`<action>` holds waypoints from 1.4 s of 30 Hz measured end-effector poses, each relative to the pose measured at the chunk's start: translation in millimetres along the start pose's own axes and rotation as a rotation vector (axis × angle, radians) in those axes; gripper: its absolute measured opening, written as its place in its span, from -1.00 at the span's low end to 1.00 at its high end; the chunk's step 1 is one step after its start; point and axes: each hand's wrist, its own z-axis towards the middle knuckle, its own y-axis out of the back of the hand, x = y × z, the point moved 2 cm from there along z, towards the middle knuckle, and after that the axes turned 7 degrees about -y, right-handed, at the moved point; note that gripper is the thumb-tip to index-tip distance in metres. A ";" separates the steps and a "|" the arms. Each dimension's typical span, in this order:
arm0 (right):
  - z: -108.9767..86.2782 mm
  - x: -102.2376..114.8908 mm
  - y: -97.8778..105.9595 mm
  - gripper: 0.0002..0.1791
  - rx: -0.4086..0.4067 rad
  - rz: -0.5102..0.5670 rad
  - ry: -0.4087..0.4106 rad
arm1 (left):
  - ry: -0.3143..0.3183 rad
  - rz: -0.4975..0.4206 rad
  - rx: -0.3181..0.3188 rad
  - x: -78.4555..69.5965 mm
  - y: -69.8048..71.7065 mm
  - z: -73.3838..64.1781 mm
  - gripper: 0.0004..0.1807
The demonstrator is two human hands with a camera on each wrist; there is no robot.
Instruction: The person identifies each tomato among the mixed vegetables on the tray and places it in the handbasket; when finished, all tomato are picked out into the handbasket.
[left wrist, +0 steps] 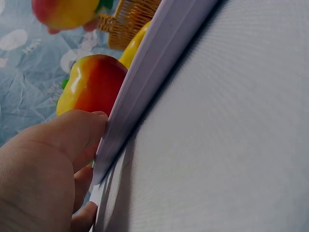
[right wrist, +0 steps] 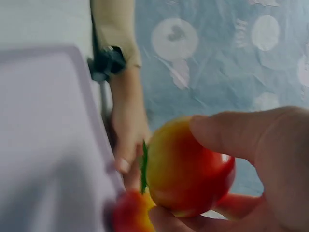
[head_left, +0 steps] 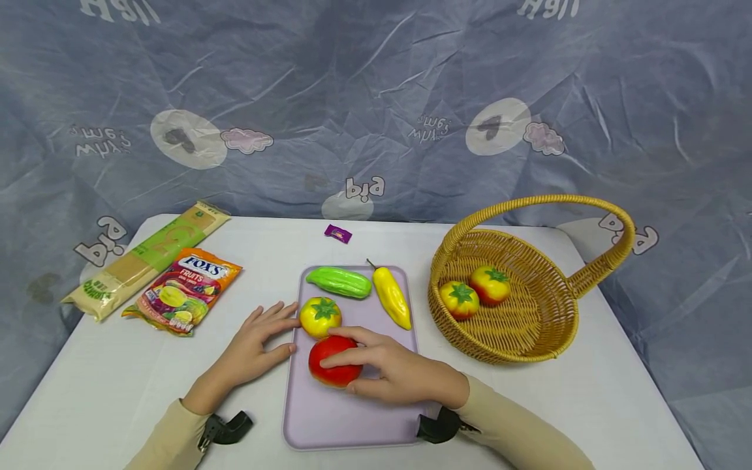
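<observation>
In the head view, the right hand is grasping a red tomato over the tray, near a yellow tomato; the left hand is lying loose, fingers extended, along the left edge. In the left wrist view, its thumb is resting at the rim. In the right wrist view, fingers and thumb are pinching the red tomato.

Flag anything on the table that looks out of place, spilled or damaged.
One mild oddity: a small purple packet lies alone near the far edge of the white table, apart from the orange candy bag, so it looks stray. Nothing appears spilled, and the red fruit in the right hand looks undamaged.
</observation>
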 end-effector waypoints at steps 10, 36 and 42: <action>-47.6 -3.3 50.5 -0.48 -0.130 -0.148 -0.109 | -0.005 0.007 0.009 0.6 0.0 -0.5 -0.57; -135.4 -49.8 115.9 -0.41 -0.491 -0.297 -0.377 | -0.004 0.004 0.007 0.7 0.3 -0.7 -0.58; -146.2 -67.6 121.9 -0.42 -0.512 -0.245 -0.406 | 0.000 0.003 0.005 -0.3 0.7 0.1 -0.57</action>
